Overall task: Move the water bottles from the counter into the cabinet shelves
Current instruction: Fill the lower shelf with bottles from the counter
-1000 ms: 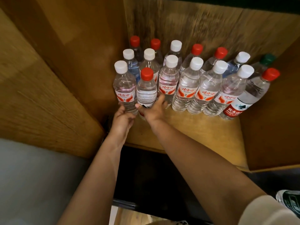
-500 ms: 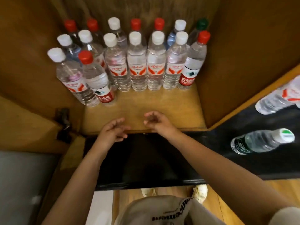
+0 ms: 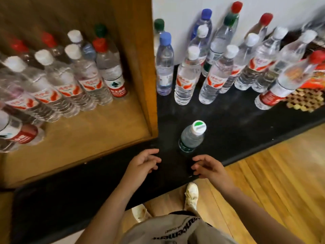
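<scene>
**Both hands empty over the desk edge, one bottle just ahead**

Head view: Your left hand (image 3: pixel 143 161) and right hand (image 3: pixel 208 167) reach forward side by side over the front of the black desk (image 3: pixel 237 124). They sit apart from each other, fingers loosely curled and spread, gripping nothing. Both forearms are bare and run up from the bottom of the frame.

The nearest bottle (image 3: pixel 192 136) stands upright on the desk, clear, with a white cap marked green and a green band low on its body. It is alone, well apart from the others, just beyond your hands and between them, a little closer to the right one. Neither hand touches it.

Behind it, a crowd of bottles (image 3: pixel 218 76) stands upright along the white wall (image 3: pixel 179 7) on the desk: clear bodies, red-and-white labels on many, caps in white, red, blue and green.

To your left, the wooden cabinet (image 3: pixel 140 67) already holds shelf bottles (image 3: pixel 73 81) in packed rows, blurred at the far left. The front of the shelf is bare wood.

Below, you can see your shoes (image 3: pixel 191 194) on a wood floor (image 3: pixel 272 182).
</scene>
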Demonstrator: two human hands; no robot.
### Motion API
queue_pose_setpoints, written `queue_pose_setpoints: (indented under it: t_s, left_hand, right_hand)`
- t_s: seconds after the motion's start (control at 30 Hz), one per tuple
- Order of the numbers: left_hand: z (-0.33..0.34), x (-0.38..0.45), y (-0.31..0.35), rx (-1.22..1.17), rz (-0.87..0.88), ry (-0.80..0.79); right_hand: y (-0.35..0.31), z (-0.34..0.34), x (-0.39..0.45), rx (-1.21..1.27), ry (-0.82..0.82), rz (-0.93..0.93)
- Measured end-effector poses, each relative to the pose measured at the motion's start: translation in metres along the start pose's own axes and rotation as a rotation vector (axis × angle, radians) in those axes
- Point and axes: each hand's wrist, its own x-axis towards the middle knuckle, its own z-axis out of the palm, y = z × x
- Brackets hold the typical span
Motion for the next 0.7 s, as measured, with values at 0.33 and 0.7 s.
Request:
queue_pose_setpoints:
  t_s: [0.33,0.7]
  left_hand:
    - [0.108,0.05,0.033,-0.099,0.213,0.137]
    - [0.13,0.052,0.033,-0.171,0.233,0.368]
  right_hand:
    - [-0.027,-0.104,0.057,0.098,0.306,-0.165]
    - [-0.106,-0.118,0.163,0.117,0.374,-0.458]
